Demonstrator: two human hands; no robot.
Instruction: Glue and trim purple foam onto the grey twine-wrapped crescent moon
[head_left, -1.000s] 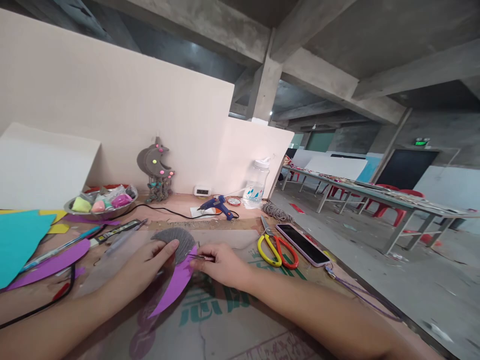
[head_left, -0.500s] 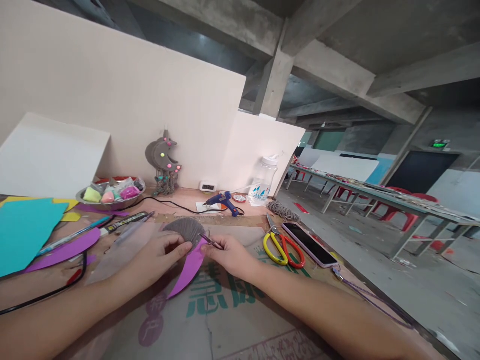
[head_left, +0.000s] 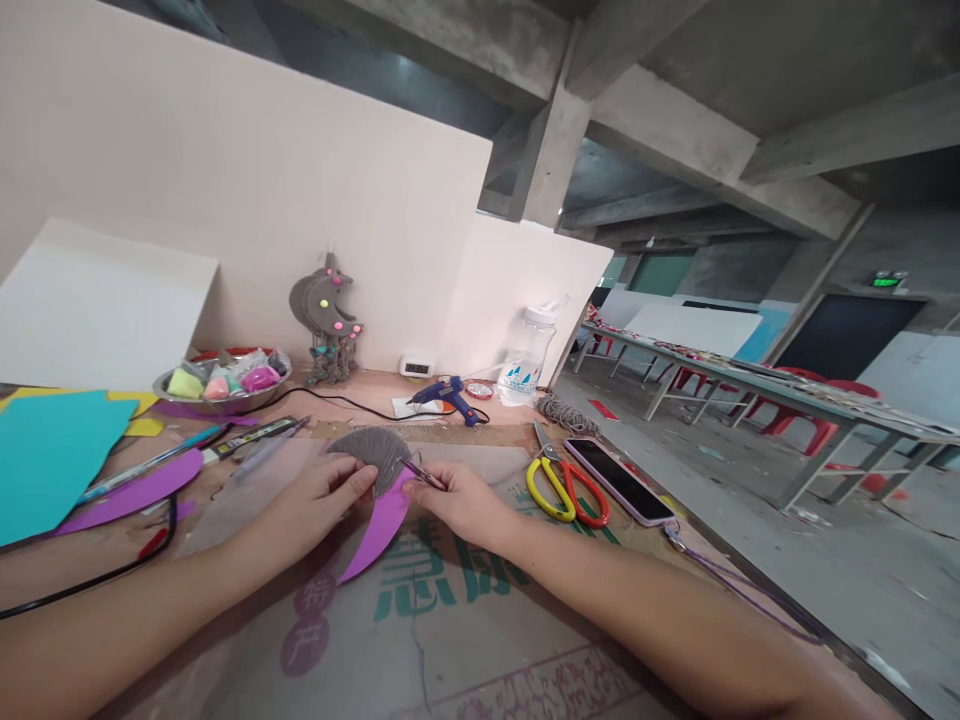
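By the messy table (head_left: 375, 385), L hand (head_left: 330, 495) pinches the moon (head_left: 386, 462) btwn both hands, R hand (head_left: 456, 502) grips a thin tool (head_left: 422, 473) nr its edge, & a slip might rip the purple bit (head_left: 379, 530).

Purple crescent (head_left: 385, 514), upper part grey-wrapped, bare tip slanting down-left

Two bare hands (head_left: 459, 502), bare wrists (head_left: 501, 532), bare tapering forearms (head_left: 619, 592)
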